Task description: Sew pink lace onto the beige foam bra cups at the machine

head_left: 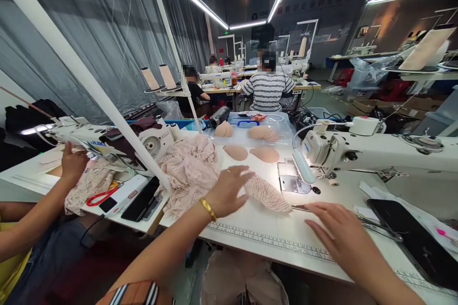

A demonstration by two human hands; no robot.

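Observation:
My left hand, with a gold bracelet at the wrist, reaches over the table with fingers stretched and thumb apart. Its fingertips are at the left edge of a pink lace-covered cup piece, which lies flat in front of the sewing machine. To the right, my right hand lies low over the tabletop, fingers extended and thumb apart. A thin dark tool tip shows at its fingertips; whether they touch it I cannot tell. Two plain beige cups lie behind the lace piece.
Crumpled pink lace is heaped on the left. Stacked beige cups sit on a clear plastic bin lid behind. A black phone and metal tool lie right. A co-worker's hand is at the neighbouring machine. A printed ruler follows the front edge.

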